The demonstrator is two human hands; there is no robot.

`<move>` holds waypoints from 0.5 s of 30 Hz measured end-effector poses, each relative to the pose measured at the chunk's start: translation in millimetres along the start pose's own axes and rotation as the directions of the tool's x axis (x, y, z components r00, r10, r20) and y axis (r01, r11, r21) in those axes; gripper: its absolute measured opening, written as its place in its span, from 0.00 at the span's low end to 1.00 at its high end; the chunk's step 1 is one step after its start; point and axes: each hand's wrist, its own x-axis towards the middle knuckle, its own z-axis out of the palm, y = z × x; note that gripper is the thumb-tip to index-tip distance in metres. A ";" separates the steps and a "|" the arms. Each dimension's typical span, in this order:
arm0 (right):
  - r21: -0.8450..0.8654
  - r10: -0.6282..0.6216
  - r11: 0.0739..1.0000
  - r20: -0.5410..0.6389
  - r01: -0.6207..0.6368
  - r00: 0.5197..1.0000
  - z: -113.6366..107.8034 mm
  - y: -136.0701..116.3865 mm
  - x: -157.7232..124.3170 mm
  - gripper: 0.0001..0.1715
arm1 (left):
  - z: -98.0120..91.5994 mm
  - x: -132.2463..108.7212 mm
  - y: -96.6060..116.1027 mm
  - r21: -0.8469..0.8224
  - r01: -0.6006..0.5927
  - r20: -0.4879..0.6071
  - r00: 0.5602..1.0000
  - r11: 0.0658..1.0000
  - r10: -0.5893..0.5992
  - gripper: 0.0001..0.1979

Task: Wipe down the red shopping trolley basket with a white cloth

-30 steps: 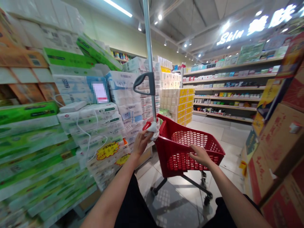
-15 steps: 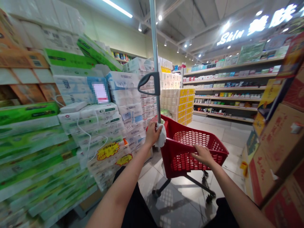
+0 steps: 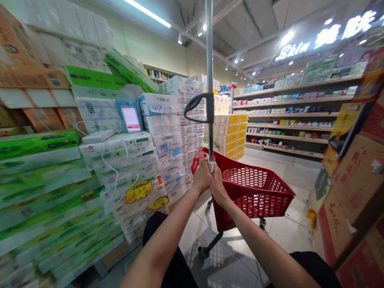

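Bright light comes from a ceiling tube (image 3: 147,13), spotlights (image 3: 205,27) and a white-glaring sign (image 3: 327,35), while light-patched shadow lies beneath the red cart (image 3: 221,210) and the far-left packs (image 3: 39,224) look blurred and stretched.

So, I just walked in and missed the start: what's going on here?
A person's left hand and right hand meet low on a metal pole at one end of a red cart. Something white, perhaps cloth, shows by the fingers; the exact grip is hidden. A grey handle sits higher up the pole. Stacked packs stand to the left.
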 end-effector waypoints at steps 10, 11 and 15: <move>-0.019 0.104 0.994 -0.207 -0.110 0.973 3.1 28.5 26.0 0.33 | -6.5 -12.1 -43.3 0.034 -0.284 0.143 0.950 0.958 0.277 0.48; -0.007 0.104 0.994 -0.229 -0.109 0.968 1.8 26.4 33.7 0.31 | -2.1 -11.9 -41.7 0.030 -0.286 0.130 0.951 0.958 0.280 0.49; 0.012 0.076 0.997 -0.300 -0.076 0.951 -16.7 5.3 83.9 0.28 | 4.5 -12.3 -29.1 -0.017 -0.309 0.075 0.948 0.951 0.309 0.52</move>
